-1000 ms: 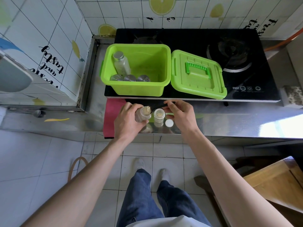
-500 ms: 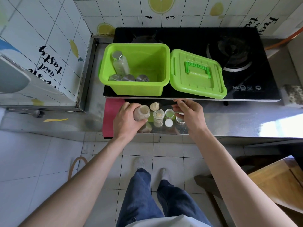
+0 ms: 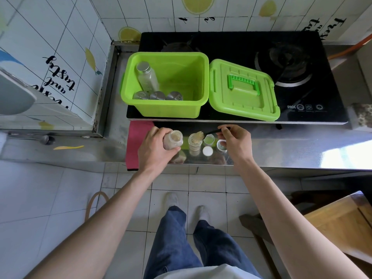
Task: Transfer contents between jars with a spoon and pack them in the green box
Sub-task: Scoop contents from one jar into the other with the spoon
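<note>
The transfer step is judged to be in hand, with packing only partly done. A tilted jar (image 3: 173, 139) is gripped by the left hand (image 3: 155, 151) in front of the green box (image 3: 169, 109), above the surface (image 3: 291, 146). A spoon (image 3: 211, 132) is pinched by its dark handle in the right hand (image 3: 236, 142). Its heaped bowl is held over the mouth of a small jar (image 3: 194, 146), which stands upright in front of the box's right corner. A white cap (image 3: 207, 151) lies loose in front of that corner too.

Inside the box a tall bottle (image 3: 147, 77) and three capped jars (image 3: 157, 96) are already stowed. The box lid (image 3: 243, 91) lies to the right of the box.

Next, the spoon would have to be tipped slowly and kept centred, since the mouth is narrow and a spill is likely. Capping and stowing in the box are not yet done.
</note>
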`<state>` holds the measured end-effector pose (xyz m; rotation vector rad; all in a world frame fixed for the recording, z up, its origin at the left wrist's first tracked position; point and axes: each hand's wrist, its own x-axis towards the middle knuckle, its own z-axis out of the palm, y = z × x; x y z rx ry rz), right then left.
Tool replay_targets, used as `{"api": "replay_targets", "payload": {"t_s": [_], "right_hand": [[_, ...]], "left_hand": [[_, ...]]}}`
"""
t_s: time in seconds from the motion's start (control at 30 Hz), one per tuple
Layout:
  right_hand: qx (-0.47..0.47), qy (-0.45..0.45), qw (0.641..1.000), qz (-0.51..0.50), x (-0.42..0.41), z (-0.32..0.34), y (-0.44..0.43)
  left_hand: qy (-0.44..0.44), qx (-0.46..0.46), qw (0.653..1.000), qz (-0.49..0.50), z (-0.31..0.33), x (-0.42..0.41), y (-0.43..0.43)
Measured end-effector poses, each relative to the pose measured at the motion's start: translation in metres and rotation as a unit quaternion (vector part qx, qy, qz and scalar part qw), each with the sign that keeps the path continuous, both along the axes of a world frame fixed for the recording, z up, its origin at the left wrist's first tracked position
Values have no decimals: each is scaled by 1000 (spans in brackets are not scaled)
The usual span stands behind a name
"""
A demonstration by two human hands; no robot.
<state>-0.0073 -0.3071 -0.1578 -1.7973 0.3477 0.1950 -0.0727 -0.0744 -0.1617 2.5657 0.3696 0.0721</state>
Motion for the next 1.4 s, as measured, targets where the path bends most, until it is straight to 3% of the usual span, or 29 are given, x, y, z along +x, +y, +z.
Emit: {"api": "replay_targets", "payload": {"t_s": [0.4, 0.67, 0.9, 1.1, 1.4], "right_hand": [[-150, -85, 979, 108, 0, 3, 21], [-306, -166, 903, 252, -9, -2, 32], [-332, -192, 877, 291, -12, -1, 29], [-320, -209, 881, 278, -14, 3, 26], [-207, -159, 950, 171, -15, 4, 18]], "left_hand": [[3, -4, 1000, 2, -1, 0, -3], [1, 1, 1000, 3, -1, -1, -5], [1, 1, 1000, 1, 1, -2, -7], [-1, 0, 1000, -3, 2, -4, -6], [0, -7, 1000, -1, 4, -9, -7]]}}
